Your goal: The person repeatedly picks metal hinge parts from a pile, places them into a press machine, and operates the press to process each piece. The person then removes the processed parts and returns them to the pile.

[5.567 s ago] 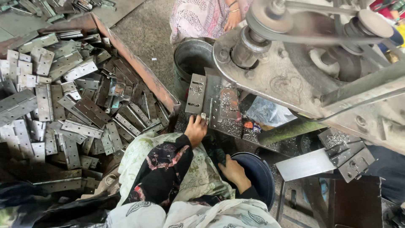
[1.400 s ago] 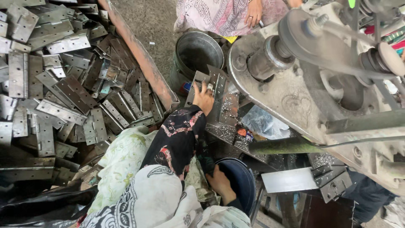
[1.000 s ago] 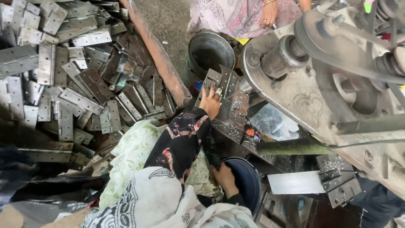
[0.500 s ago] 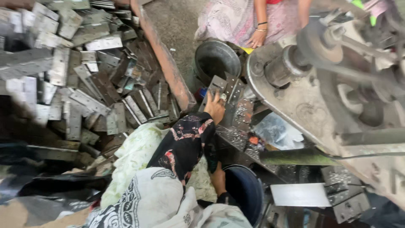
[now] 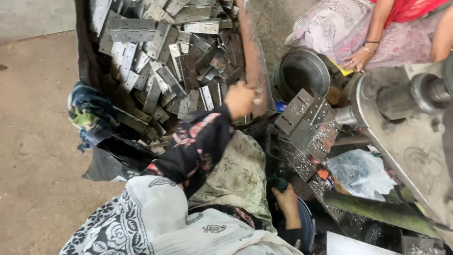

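the left hand (image 5: 239,99) is in the upper middle of the frame, stretched out from a dark flowered sleeve (image 5: 198,141). its fingers are closed together around a small pale metal piece (image 5: 257,100), which shows just at the right side of the fist; what kind of piece it is, i cannot tell. the hand is over the right edge of the pile of grey metal hinge plates (image 5: 165,52) that fills the upper left of the frame, beside the long rusty bar (image 5: 255,56) that borders the pile.

the right hand (image 5: 288,203) is low in the frame, right of the middle, resting at the rim of a dark blue round bowl (image 5: 306,226). its fingers are partly hidden, so i cannot tell if it holds something.

right of the left hand, a stack of folded hinge plates (image 5: 304,120) lies on the machine bed. above it stands a round metal bucket (image 5: 302,73). in the upper right, another person's hand (image 5: 356,59) with a bangle rests on a knee. a crumpled plastic bag (image 5: 361,172) lies in the lower right.
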